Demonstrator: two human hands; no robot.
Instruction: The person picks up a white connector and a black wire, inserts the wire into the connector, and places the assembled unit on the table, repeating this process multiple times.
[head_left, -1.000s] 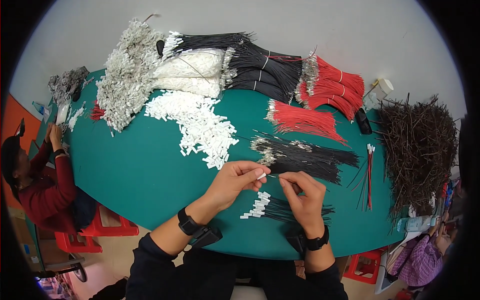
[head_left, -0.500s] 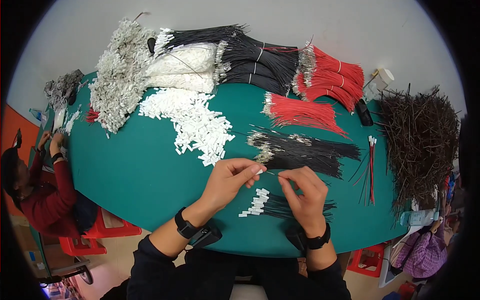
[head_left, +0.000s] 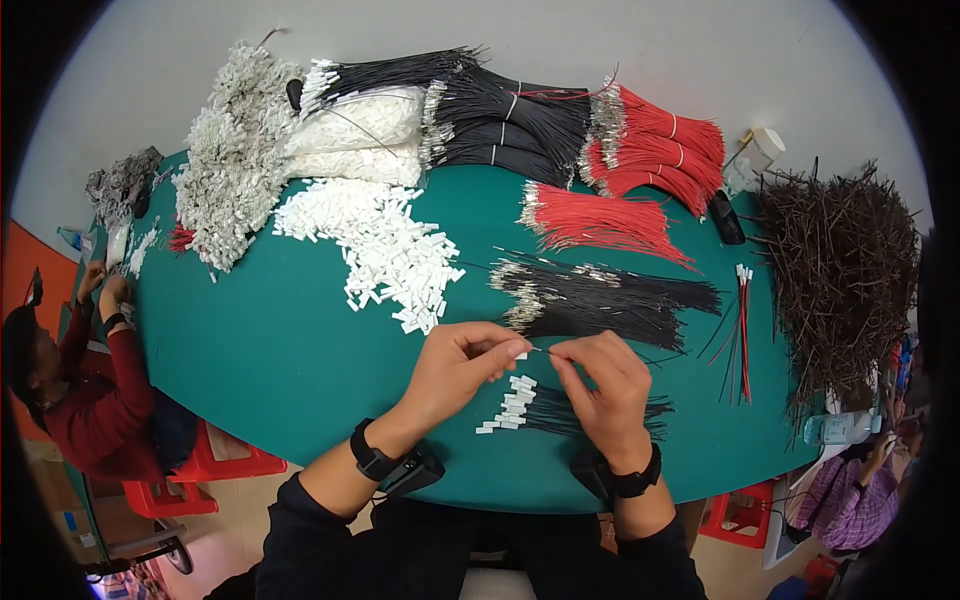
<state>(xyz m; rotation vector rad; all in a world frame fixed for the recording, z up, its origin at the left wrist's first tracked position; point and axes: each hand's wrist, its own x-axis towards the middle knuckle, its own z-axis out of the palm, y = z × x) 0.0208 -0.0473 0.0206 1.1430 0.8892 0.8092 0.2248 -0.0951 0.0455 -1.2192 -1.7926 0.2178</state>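
Note:
My left hand [head_left: 458,368] is closed, thumb and forefinger pinching a small white plastic connector housing [head_left: 521,356], mostly covered by the fingertips. Facing it, my right hand [head_left: 606,378] pinches a thin black wire; its short bare-looking tip [head_left: 540,349] points at the left fingertips. Whether the tip is inside the housing cannot be made out. Below the hands lies a row of black wires with white housings [head_left: 515,405] on their ends, partly behind my right hand. Just beyond them is a pile of black wires with metal terminals [head_left: 610,300].
Loose white housings [head_left: 395,255] spread over the green table [head_left: 250,340]. Red wires [head_left: 600,222], bundled black wires [head_left: 525,115] and bundled red wires [head_left: 665,145] lie farther back. A dark tangled heap [head_left: 840,285] stands right. A co-worker [head_left: 95,390] sits at left.
My right hand has shifted slightly left, bringing the wire tip closer to my left fingertips. The white housing now sits a little lower at the left fingertips. The whole view has shifted slightly.

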